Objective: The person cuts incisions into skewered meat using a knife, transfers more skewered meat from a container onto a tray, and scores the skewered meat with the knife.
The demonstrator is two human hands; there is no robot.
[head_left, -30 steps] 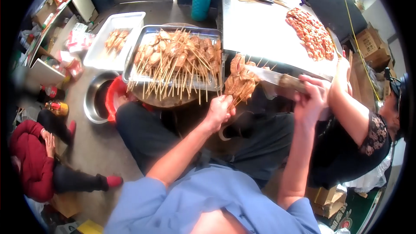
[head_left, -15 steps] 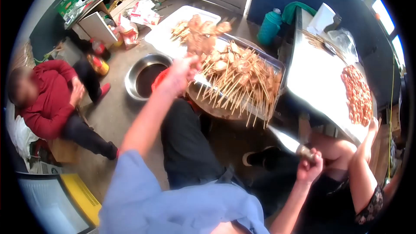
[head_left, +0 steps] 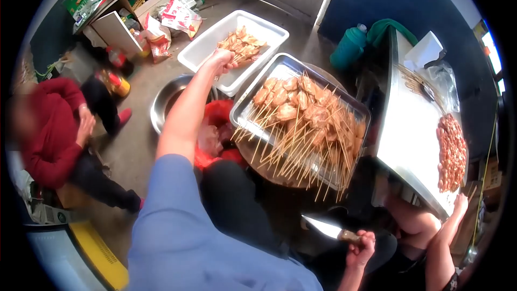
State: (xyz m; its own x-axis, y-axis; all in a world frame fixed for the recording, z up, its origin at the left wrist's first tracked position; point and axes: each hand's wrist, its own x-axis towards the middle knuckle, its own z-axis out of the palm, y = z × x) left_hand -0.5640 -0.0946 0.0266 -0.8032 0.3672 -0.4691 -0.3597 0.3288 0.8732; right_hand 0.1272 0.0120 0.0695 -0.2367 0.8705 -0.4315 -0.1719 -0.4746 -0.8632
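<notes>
My left hand (head_left: 222, 61) is closed at the near side of a white plastic tub (head_left: 202, 39), its fingers round the stick ends of several meat skewers (head_left: 241, 43). The meat on them is inside the tub. Beside the tub a metal tray (head_left: 280, 64) bears a large heap of meat skewers (head_left: 312, 108), their bare sticks pointing toward me. Low at the right, my right hand (head_left: 362, 249) grips the wooden handle of a knife (head_left: 326, 227). The blade points left, apart from the tray.
A steel bowl (head_left: 158, 109) and a red bag (head_left: 204, 156) are left of the tray. At right, a white table (head_left: 401, 113) holds small meat skewers (head_left: 451, 151); a co-worker's hand (head_left: 459, 205) is at its edge. A person in red (head_left: 54, 124) sits at left.
My left hand has moved up and away from me, carrying the skewers from above the tray's left end into the white tub. My right hand has moved lower and left with the knife.
</notes>
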